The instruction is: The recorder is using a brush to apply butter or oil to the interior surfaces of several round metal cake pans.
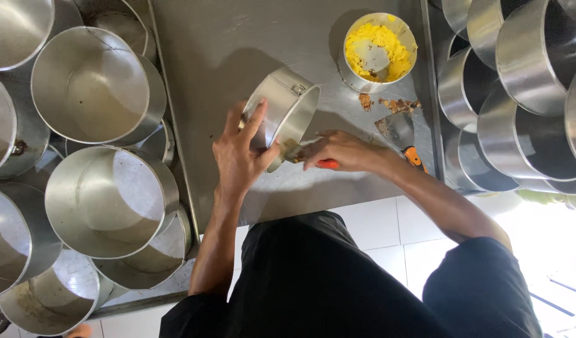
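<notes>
- Tilting a round metal cake tin (287, 109) on its edge at the frame's centre, the left hand (241, 153) clasps its outer wall, so the open side faces the tool.
- Closed around an orange-handled brush (313, 159), the right hand (344, 151) pokes the bristle end at the tin's rim (the bristles are hard to make out).
- Smooth steel table (238, 37); a small bowl of yellow grease (379, 50) sits upper right, within easy reach.
- A scraper (401, 134) lies beside crumbs.
- Stacked shiny tins (106, 200) crowd the left and right edges.
</notes>
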